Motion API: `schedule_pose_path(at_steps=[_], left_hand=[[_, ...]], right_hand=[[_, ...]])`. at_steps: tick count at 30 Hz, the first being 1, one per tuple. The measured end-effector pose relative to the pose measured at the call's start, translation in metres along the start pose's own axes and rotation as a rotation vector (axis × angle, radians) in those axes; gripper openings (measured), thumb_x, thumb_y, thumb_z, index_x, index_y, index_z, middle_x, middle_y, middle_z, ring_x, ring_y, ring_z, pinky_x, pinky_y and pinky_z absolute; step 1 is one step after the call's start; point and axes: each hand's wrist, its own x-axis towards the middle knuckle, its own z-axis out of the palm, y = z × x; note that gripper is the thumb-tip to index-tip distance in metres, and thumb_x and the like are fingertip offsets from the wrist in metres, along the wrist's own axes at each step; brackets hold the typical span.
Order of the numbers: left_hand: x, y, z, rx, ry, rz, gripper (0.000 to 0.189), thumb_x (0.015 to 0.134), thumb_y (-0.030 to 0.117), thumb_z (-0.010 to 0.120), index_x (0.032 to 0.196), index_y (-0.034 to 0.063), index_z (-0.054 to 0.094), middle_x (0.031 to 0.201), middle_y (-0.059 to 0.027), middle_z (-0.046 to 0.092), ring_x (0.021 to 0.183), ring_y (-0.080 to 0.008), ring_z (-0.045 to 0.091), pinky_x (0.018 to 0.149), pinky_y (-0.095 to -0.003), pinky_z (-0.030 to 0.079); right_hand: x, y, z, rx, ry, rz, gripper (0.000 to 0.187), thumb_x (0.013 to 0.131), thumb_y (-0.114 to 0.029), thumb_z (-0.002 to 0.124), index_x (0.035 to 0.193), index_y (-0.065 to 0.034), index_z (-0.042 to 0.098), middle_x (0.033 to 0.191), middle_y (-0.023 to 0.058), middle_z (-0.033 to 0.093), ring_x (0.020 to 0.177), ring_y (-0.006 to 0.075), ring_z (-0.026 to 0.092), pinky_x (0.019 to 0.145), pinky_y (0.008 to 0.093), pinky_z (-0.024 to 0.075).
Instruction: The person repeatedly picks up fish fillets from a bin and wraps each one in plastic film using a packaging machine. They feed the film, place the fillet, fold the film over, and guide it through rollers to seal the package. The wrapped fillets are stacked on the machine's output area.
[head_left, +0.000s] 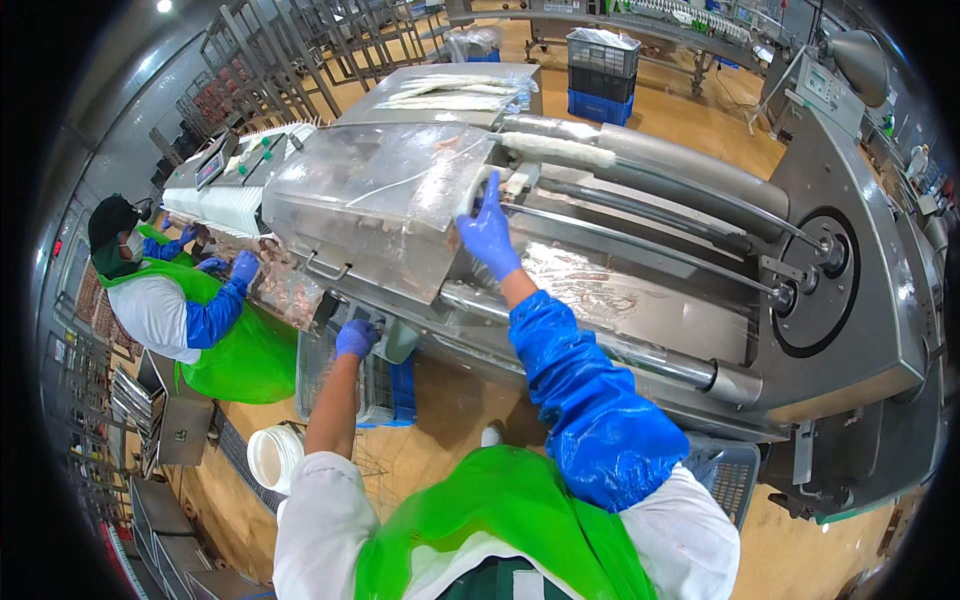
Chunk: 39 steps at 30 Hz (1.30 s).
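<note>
My right hand (491, 236), in a blue glove, reaches over the steel machine with thumb and index finger spread. It touches or nearly touches the white end fitting (480, 184) by the edge of the clear plastic cover (382, 172); its other fingers are mostly hidden. From there a thin steel rod (637, 251) runs to the round end plate (814, 281). Behind it, a second rod carries a gathered whitish sleeve, apparently casing (559, 148). My left hand (356, 339), also gloved, is curled at a grey control housing (394, 341) on the machine's front; its fingertips are hidden.
A co-worker in a green apron (240, 352) stands at left, hands over meat pieces (289, 289). Below my left hand are stacked crates (390, 390); a white bucket (274, 457) stands nearby. More whitish strands (450, 90) lie on the rear steel table (360, 109).
</note>
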Motion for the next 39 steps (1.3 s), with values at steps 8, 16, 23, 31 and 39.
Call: schedule_pose_path(at_steps=[8, 16, 23, 31, 39], left_hand=[[0.033, -0.034, 0.012, 0.127, -0.163, 0.273, 0.026, 0.079, 0.036, 0.069, 0.088, 0.0125, 0.076, 0.092, -0.0183, 0.069, 0.086, -0.0385, 0.066, 0.079, -0.0466, 0.053], [0.027, -0.059, 0.010, -0.011, -0.178, 0.547, 0.021, 0.087, 0.026, 0.061, 0.095, 0.0098, 0.071, 0.086, -0.0202, 0.067, 0.080, -0.0410, 0.063, 0.069, -0.0508, 0.048], [0.067, -0.078, 0.042, 0.168, 0.022, 1.033, 0.034, 0.093, 0.013, 0.051, 0.124, 0.0084, 0.064, 0.086, -0.0172, 0.065, 0.072, -0.0323, 0.062, 0.062, -0.0432, 0.048], [0.086, -0.040, 0.076, 0.409, -0.125, 0.737, 0.034, 0.096, 0.023, 0.049, 0.126, 0.0136, 0.061, 0.099, -0.0145, 0.063, 0.084, -0.0309, 0.062, 0.069, -0.0432, 0.049], [0.056, -0.064, 0.080, 0.428, -0.109, 0.531, 0.030, 0.095, 0.024, 0.052, 0.120, 0.0119, 0.064, 0.093, -0.0163, 0.066, 0.078, -0.0319, 0.064, 0.064, -0.0450, 0.050]], right_hand=[[-0.012, 0.039, -0.001, -0.464, -0.102, -0.370, 0.109, 0.075, -0.020, 0.065, 0.154, -0.0040, -0.008, 0.150, 0.0385, 0.022, 0.140, 0.0468, 0.029, 0.114, 0.0418, 0.0317], [-0.304, 0.057, -0.142, -1.401, 0.155, 0.080, 0.068, 0.077, -0.010, 0.058, 0.144, -0.0177, 0.046, 0.143, 0.0192, 0.045, 0.131, 0.0451, 0.038, 0.105, 0.0589, 0.0299], [-0.342, 0.110, -0.157, -1.373, 0.460, 0.517, 0.077, 0.069, -0.012, 0.060, 0.144, -0.0176, 0.045, 0.143, 0.0215, 0.043, 0.131, 0.0335, 0.042, 0.108, 0.0555, 0.0288], [-0.334, 0.108, -0.135, -1.414, 0.586, 0.527, 0.086, 0.066, -0.013, 0.060, 0.149, -0.0219, 0.037, 0.149, 0.0152, 0.038, 0.119, 0.0449, 0.044, 0.101, 0.0549, 0.0366], [-0.323, 0.106, -0.138, -1.431, 0.607, 0.468, 0.076, 0.067, -0.012, 0.061, 0.141, -0.0176, 0.046, 0.143, 0.0177, 0.042, 0.117, 0.0441, 0.043, 0.096, 0.0556, 0.0386]])
